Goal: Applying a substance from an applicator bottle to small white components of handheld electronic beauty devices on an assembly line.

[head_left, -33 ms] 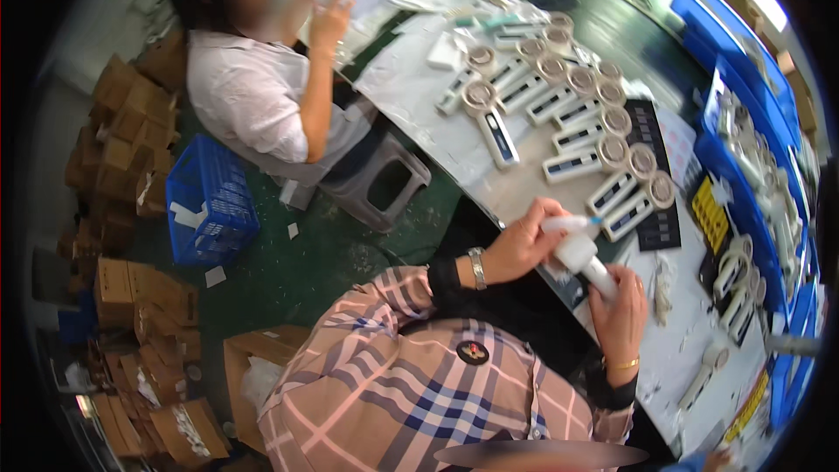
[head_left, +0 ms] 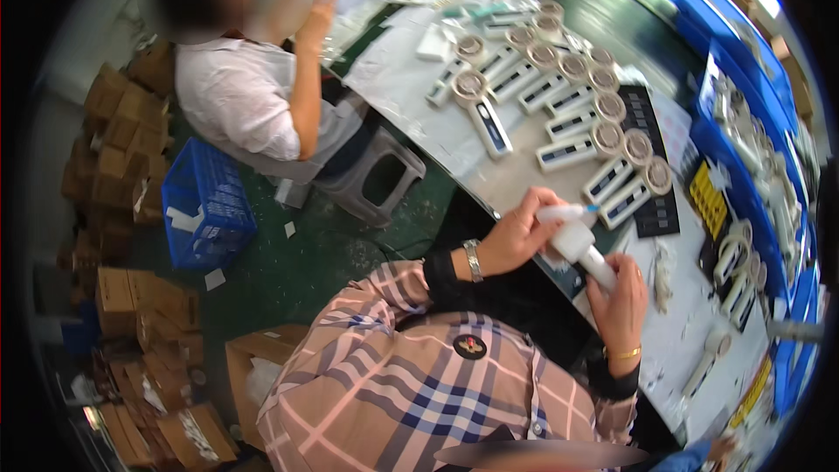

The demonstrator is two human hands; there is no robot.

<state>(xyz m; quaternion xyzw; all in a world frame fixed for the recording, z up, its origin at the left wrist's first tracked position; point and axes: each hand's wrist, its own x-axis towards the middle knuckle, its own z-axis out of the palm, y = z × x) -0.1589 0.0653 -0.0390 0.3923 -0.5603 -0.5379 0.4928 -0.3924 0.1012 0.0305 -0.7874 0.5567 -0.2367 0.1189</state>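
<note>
Over the near edge of the table, my left hand (head_left: 516, 238) is closed around a slim white squeeze bottle (head_left: 561, 213) with a blue tip, which points right. My right hand (head_left: 619, 301) grips the handle of a white round-headed handheld device (head_left: 574, 241). The device's head is up against my left fingers, just below the bottle; whether the tip touches it I cannot tell. Past my hands, several similar devices (head_left: 559, 156) with beige round heads and dark strips on their handles lie in rows on the table.
The white-covered table (head_left: 411, 79) runs away from me. Blue bins (head_left: 756, 166) with white parts line its right side, near a black strip sheet (head_left: 651, 157) and a yellow piece (head_left: 708, 199). A co-worker (head_left: 240, 96) sits at the far left. A blue crate (head_left: 205, 210) and cartons (head_left: 127, 288) stand on the floor.
The whole view has shifted slightly. The co-worker's head and raised hand have moved a little. My hands keep their hold, with the bottle and the device still close together.
</note>
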